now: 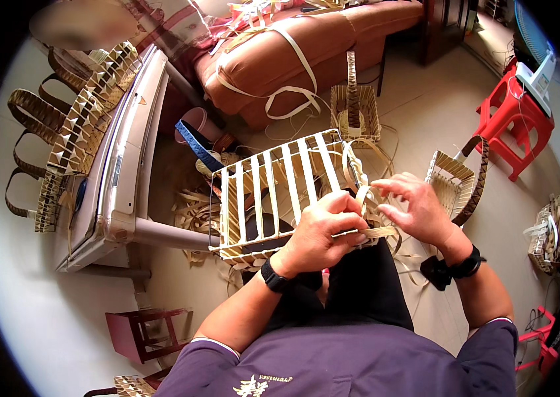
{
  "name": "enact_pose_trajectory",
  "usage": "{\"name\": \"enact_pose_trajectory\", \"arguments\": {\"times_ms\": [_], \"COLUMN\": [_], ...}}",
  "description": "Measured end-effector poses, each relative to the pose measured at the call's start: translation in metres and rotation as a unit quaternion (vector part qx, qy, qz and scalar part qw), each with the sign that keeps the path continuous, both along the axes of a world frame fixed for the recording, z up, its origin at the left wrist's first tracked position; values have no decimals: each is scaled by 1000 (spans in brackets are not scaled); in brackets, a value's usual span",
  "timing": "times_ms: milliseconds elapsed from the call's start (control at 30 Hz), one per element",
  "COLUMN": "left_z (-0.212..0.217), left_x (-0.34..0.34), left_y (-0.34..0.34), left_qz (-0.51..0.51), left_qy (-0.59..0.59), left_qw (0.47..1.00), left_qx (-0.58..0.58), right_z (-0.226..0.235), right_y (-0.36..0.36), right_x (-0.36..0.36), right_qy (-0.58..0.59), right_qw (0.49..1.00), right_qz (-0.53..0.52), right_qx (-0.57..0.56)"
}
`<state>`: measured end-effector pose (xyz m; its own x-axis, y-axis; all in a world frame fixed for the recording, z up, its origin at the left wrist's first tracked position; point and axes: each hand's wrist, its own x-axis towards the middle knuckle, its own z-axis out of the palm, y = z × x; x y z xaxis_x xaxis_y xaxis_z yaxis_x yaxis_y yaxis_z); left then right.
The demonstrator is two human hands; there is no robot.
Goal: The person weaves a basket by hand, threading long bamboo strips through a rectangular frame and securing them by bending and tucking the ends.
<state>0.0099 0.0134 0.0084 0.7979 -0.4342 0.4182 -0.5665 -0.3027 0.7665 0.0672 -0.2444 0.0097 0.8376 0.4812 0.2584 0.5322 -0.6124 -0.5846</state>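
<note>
A box-shaped basket frame (270, 188) of pale woven strips and thin dark wire rests across my lap, with spaced slats across the side facing me. My left hand (325, 231) is closed at its right edge, fingers pinched on a pale flat strip (380, 232) that sticks out to the right. A strip loop (362, 192) curls up between my hands. My right hand (419, 206) is just right of the loop, thumb and forefinger apart. The forefinger's tip is close to the loop; whether it touches cannot be made out.
Finished baskets with handles (85, 129) line a table (135, 132) on the left. A handled basket (455, 182) stands at right, another (362, 109) ahead. Loose strips (197, 215) lie left of my lap. A brown sofa (280, 56) and red stool (518, 116) stand farther off.
</note>
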Motion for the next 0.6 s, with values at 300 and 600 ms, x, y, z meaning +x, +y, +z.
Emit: {"name": "enact_pose_trajectory", "arguments": {"times_ms": [300, 600], "left_z": [2, 1], "left_x": [0, 1], "left_y": [0, -4], "left_qz": [7, -2], "left_qy": [-7, 4], "left_qw": [999, 1000], "left_qx": [37, 23], "right_z": [-6, -23], "right_y": [14, 10], "right_x": [-14, 12], "right_qy": [74, 133], "right_qw": [992, 976], "right_qz": [-55, 124], "right_qx": [80, 116]}}
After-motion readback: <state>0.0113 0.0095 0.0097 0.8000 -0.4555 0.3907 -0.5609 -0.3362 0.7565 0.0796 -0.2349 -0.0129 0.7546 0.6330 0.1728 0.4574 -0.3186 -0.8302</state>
